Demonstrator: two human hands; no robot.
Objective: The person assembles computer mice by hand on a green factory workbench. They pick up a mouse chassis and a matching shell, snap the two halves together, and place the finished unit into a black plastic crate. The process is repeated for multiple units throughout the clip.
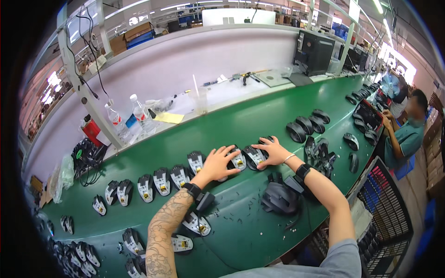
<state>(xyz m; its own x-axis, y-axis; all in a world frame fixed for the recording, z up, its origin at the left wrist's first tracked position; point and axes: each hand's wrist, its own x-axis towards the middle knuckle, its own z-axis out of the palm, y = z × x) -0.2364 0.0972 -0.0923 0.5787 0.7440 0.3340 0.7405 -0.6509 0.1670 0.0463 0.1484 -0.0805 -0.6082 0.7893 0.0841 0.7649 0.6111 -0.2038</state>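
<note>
Two partly built computer mice with pale grey inner plates and yellow labels lie side by side under my hands. My left hand spans the left computer mouse, with its thumb at the near edge and fingers at the far edge. My right hand grips the neighbouring computer mouse between thumb and fingers, close to a dark part behind it. A row of similar mice runs left from my left hand. Black bands circle both wrists. Near my right forearm sits a bulky black device.
More mice cluster at the lower left, and black shells stand at the right. Small dark bits are scattered over the green table. Bottles stand by the back ledge. A co-worker and a black crate are on the right.
</note>
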